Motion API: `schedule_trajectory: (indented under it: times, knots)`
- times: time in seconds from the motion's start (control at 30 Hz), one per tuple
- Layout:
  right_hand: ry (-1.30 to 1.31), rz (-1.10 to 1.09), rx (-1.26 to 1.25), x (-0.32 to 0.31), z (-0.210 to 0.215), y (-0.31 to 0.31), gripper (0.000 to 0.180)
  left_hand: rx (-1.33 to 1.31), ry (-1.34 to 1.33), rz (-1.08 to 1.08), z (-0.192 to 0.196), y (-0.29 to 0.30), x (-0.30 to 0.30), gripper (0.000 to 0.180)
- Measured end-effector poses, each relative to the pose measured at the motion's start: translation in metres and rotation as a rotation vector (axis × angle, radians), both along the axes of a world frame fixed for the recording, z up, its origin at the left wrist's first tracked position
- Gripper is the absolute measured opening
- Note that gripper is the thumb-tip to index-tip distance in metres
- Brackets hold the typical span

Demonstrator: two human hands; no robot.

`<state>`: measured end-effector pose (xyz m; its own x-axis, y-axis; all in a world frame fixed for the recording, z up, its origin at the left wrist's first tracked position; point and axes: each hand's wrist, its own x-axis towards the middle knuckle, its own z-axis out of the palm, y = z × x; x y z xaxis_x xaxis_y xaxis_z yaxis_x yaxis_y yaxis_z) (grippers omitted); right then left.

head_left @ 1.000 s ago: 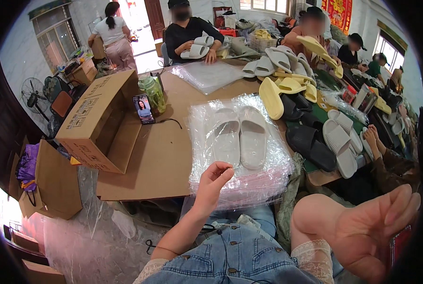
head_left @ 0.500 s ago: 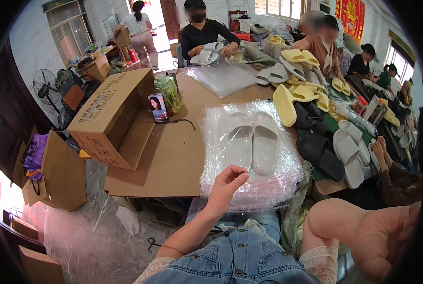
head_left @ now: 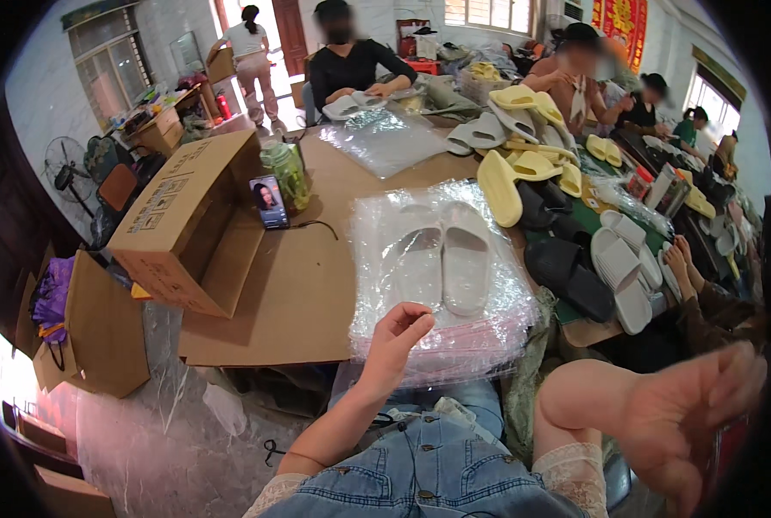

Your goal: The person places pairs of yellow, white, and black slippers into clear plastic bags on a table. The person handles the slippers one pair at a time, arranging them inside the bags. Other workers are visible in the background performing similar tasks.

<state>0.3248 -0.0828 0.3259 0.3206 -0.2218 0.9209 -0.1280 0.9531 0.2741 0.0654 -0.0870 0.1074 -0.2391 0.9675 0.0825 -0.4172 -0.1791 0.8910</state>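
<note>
A pair of light grey slide slippers (head_left: 467, 268) lies on a thick stack of clear plastic bags (head_left: 377, 259) in front of me. The left slipper looks hazy, as if under plastic; the right one shows clearer. My left hand (head_left: 396, 344) hovers at the near side of the stack, just below the slippers' heels, thumb and fingers pinched together. Whether anything thin is between them I cannot make out. My right hand (head_left: 688, 419) is far out at the right rim, fingers curled and blurred, beside a dark reddish thing (head_left: 731, 453) cut off by the rim.
An open cardboard box (head_left: 187, 224) lies on its side at left, beside a phone (head_left: 269, 203) and a green bottle (head_left: 284, 173). Yellow slippers (head_left: 499, 188), black slippers (head_left: 567, 276) and more grey slippers (head_left: 623, 272) pile up at right. A co-worker (head_left: 360, 69) sits opposite.
The whole view has shifted slightly left. My right hand has risen a little, while my left hand keeps its pinch by the bags. The co-worker opposite has lowered grey slippers to the table.
</note>
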Motion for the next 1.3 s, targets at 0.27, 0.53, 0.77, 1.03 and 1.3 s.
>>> schedule_trajectory:
  times: [0.27, 0.53, 0.77, 1.03, 1.3]
  knots:
    - [-0.382, 0.775, -0.5, -0.089, -0.026, 0.014, 0.05, -0.05, 0.054, 0.031, -0.008, 0.001, -0.006, 0.013]
    - [-0.482, 1.017, -0.178, -0.165, -0.013, 0.007, 0.047, -0.029, 0.051, -0.062, -0.04, 0.018, -0.031, 0.009]
    - [-0.517, 1.159, -0.168, -0.176, -0.017, -0.001, 0.046, 0.03, 0.004, -0.144, -0.059, 0.025, -0.038, 0.006]
    - [-0.537, 1.235, -0.181, -0.183, -0.018, -0.002, 0.046, -0.041, 0.11, -0.052, -0.05, 0.022, -0.023, 0.008]
    - [-0.561, 1.286, -0.202, -0.193, -0.025, -0.005, 0.046, -0.07, 0.079, -0.093, -0.056, 0.019, -0.027, 0.011]
